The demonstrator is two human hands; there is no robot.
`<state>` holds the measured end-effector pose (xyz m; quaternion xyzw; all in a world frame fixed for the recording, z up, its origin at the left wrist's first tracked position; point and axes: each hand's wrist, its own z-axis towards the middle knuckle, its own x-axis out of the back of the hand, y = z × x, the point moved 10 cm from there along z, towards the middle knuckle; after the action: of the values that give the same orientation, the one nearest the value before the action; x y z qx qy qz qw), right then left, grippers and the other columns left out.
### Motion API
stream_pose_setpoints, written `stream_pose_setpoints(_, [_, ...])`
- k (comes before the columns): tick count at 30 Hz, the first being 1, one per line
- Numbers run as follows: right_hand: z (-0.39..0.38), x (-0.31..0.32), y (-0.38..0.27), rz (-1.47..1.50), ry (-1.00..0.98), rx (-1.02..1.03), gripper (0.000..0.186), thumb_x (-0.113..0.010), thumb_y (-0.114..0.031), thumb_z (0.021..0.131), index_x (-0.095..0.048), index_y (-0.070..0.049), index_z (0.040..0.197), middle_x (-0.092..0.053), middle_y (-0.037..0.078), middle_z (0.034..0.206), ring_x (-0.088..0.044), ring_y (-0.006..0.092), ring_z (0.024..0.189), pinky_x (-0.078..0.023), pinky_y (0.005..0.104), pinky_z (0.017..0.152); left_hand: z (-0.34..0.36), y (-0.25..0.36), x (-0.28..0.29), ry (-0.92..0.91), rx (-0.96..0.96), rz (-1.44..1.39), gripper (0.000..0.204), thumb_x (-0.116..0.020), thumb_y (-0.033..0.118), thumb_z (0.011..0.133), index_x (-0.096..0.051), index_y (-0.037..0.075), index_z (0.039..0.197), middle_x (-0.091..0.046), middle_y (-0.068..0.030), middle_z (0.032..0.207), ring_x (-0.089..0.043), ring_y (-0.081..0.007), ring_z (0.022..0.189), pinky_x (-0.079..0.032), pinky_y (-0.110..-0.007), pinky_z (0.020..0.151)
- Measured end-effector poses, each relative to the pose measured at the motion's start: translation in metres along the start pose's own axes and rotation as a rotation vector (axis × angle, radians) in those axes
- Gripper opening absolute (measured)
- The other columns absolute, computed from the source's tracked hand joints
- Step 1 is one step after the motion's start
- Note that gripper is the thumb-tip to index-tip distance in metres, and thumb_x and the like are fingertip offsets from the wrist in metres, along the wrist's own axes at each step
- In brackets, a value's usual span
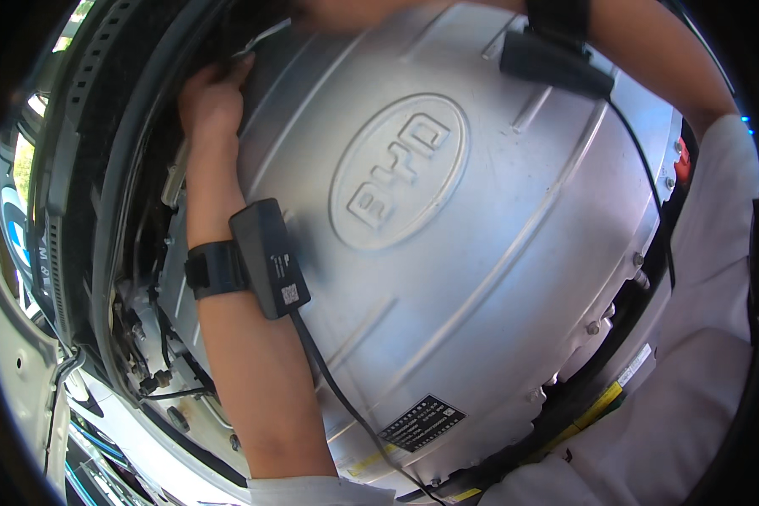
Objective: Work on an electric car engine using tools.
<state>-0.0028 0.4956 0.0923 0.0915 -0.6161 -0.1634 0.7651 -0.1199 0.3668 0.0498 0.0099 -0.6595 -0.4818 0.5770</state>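
Note:
A large silver metal cover with an embossed oval emblem and raised ribs lies under both my arms. My left hand reaches to its far left edge, with the fingers curled at one end of a slim shiny metal tool. Part of those fingers disappears into the dark gap there. From the right, my right arm arches over the cover's far side. My right hand is at the tool's other end, smeared by motion and cut by the top edge, so its fingers cannot be made out.
Each wrist wears a strapped black box, the left box trailing a cable across the cover. Bolts line the cover's right edge. A black trim frame and wiring run along the left. A dark label sits near the front.

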Motion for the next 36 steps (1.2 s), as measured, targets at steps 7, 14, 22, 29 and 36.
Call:
stream_pose_setpoints(7, [-0.031,0.055,-0.11,0.131,0.028,0.141,0.019,-0.064,-0.017,0.073,-0.073,-0.006,0.086,-0.072,0.012,0.087,-0.069,0.0277,0.086,-0.054,0.0409,0.072,-0.013,-0.021,0.016,0.13,0.058,-0.135,0.042,-0.078,0.032,0.074,-0.071,0.001,0.103,-0.071,-0.0162,0.1,-0.066,-0.0278,0.097,-0.047,-0.035,0.087])
stream_pose_setpoints(14, [-0.041,0.058,-0.145,-0.202,0.082,0.531,0.016,-0.069,-0.02,0.071,-0.075,-0.012,0.083,-0.072,0.008,0.085,-0.069,0.025,0.078,-0.05,0.0406,0.055,-0.013,-0.021,0.021,0.119,0.032,0.003,0.049,-0.077,0.033,0.074,-0.068,0.002,0.111,-0.069,-0.0175,0.109,-0.065,-0.0288,0.103,-0.046,-0.034,0.091])
stream_pose_setpoints(22, [-0.03,0.037,-0.082,-0.272,0.342,0.406,0.017,-0.062,-0.023,0.074,-0.071,-0.009,0.07,-0.07,0.009,0.079,-0.066,0.0277,0.073,-0.047,0.0427,0.051,-0.009,-0.007,0.022,0.158,0.035,0.118,0.058,-0.077,0.041,0.073,-0.066,0.003,0.116,-0.061,-0.0187,0.124,-0.058,-0.0304,0.117,-0.042,-0.036,0.1])
stream_pose_setpoints(29, [-0.012,0.048,-0.111,-0.097,0.005,0.436,0.011,-0.069,-0.014,0.065,-0.071,-0.008,0.073,-0.07,0.009,0.08,-0.066,0.0266,0.072,-0.046,0.0391,0.053,0.0,-0.03,0.023,0.091,-0.005,-0.096,0.057,-0.079,0.037,0.072,-0.066,0.003,0.115,-0.063,-0.018,0.121,-0.061,-0.0287,0.113,-0.044,-0.034,0.096])
stream_pose_setpoints(36, [-0.026,0.069,-0.138,0.035,0.069,0.455,0.01,-0.069,-0.013,0.065,-0.071,-0.008,0.073,-0.07,0.009,0.08,-0.066,0.0267,0.073,-0.046,0.0391,0.053,0.004,-0.06,0.035,0.145,0.077,0.056,0.056,-0.077,0.031,0.077,-0.062,0.002,0.123,-0.06,-0.0187,0.127,-0.057,-0.0287,0.118,-0.042,-0.034,0.1])
